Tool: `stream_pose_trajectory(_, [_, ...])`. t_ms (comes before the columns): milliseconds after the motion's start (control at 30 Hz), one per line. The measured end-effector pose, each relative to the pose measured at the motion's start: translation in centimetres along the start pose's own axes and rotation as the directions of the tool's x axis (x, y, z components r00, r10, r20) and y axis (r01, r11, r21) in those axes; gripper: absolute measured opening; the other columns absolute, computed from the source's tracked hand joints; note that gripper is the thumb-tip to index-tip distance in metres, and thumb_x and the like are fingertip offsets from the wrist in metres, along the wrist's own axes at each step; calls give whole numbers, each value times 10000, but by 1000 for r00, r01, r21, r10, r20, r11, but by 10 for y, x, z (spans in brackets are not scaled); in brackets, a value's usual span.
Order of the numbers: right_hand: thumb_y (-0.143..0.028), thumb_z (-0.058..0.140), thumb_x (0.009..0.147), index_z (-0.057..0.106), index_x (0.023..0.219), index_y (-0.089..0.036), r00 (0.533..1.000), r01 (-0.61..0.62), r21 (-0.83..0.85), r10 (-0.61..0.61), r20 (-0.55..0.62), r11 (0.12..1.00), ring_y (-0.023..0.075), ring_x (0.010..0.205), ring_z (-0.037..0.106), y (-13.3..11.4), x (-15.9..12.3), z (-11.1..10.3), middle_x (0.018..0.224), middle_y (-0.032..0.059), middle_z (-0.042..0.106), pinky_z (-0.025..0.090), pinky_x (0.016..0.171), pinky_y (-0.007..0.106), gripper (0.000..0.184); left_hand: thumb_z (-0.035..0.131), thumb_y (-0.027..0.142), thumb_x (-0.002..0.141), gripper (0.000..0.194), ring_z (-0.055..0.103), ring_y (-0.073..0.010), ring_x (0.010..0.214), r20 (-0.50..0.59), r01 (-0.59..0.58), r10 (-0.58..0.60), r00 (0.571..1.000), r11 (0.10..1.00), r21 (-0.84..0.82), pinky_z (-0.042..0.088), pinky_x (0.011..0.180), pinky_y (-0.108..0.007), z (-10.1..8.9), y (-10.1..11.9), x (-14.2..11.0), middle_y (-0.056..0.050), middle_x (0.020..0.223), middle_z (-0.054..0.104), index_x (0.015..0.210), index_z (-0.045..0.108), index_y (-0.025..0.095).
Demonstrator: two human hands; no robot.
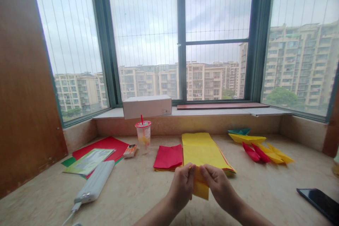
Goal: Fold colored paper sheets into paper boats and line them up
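Note:
My left hand [182, 185] and my right hand [219, 185] are both closed on a folded yellow paper [200, 186], held just above the marble sill, fingers pinching its upper edge. Right behind the hands lies a stack of yellow sheets [201, 150]. A folded red paper stack [168, 157] lies to its left. Finished folded paper boats [261, 148] in yellow, red and teal sit to the right, apart from my hands.
A white power bank [95, 182] with a cable lies at the left, beside red and green sheets under a booklet [90, 160]. A plastic cup with a straw [143, 133], a small orange box [130, 150], a white carton [147, 106] and a dark phone [319, 201] surround them.

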State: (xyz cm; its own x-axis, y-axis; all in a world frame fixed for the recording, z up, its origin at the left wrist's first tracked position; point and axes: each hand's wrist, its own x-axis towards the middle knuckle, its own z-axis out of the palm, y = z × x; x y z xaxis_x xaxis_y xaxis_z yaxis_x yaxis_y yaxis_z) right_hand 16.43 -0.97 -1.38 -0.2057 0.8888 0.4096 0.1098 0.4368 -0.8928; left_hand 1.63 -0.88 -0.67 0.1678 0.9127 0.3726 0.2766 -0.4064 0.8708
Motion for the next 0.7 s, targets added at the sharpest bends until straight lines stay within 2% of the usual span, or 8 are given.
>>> stream_pose_trajectory(100, [-523, 540, 890, 534, 677, -163, 1000, -6, 9, 6, -29, 1000, 133, 604, 421, -3, 0, -1, 639, -9, 477, 362, 552, 241, 418, 377, 610, 924, 505, 428, -64, 322, 7, 12, -12, 1000, 1000, -27, 222, 290, -156, -1, -3, 0, 48, 498, 420, 682, 470, 176])
stream_pose_trajectory(167, [-529, 560, 874, 534, 673, -165, 998, -13, 28, 15, -61, 1000, 134, 597, 427, -5, 1, -3, 633, -8, 484, 366, 542, 239, 418, 431, 594, 914, 448, 446, -66, 333, 39, 12, -10, 999, 999, -49, 237, 287, -147, -3, -5, 1, 44, 533, 478, 810, 528, 170])
stream_pose_trajectory(267, [-544, 556, 874, 534, 670, -167, 994, -10, 38, 14, -112, 999, 140, 606, 440, -7, 3, -7, 642, -1, 495, 381, 547, 241, 429, 513, 579, 886, 431, 477, -62, 358, 79, 6, 4, 997, 992, -128, 305, 305, -141, -5, -5, 2, 20, 630, 580, 990, 519, 160])
stream_pose_trajectory(433, [-580, 501, 895, 527, 688, -174, 988, -25, 87, 37, -150, 996, 144, 600, 471, -2, 8, -11, 659, 4, 506, 395, 533, 244, 456, 432, 623, 898, 512, 561, -82, 418, 65, 37, -17, 998, 944, -327, 370, 337, -151, -6, 4, 4, -51, 780, 650, 1059, 493, 140])
stream_pose_trajectory(567, [-569, 479, 912, 545, 707, -177, 988, -25, 100, 40, -150, 995, 158, 601, 515, 4, 11, -12, 651, 10, 530, 437, 545, 257, 448, 584, 537, 840, 439, 584, -92, 440, 135, 99, -59, 989, 946, -310, 361, 336, -150, -4, 6, 5, -52, 804, 647, 1007, 525, 135])
stream_pose_trajectory(633, [-532, 486, 923, 599, 823, -170, 986, -9, 44, 16, -164, 999, 170, 641, 561, 4, 10, -13, 737, 33, 588, 474, 579, 270, 391, 608, 494, 828, 391, 585, -96, 448, 157, 123, -80, 984, 949, -289, 366, 343, -154, -2, 4, 6, -48, 779, 643, 959, 543, 131])
stream_pose_trajectory(700, [-465, 532, 919, 608, 1064, -187, 985, 31, -61, -41, -170, 998, 178, 718, 604, 2, 7, -17, 927, 66, 633, 508, 626, 284, 323, 593, 485, 835, 380, 581, -102, 449, 141, 136, -99, 985, 950, -281, 374, 350, -164, -3, 3, 8, -43, 750, 639, 950, 552, 126])
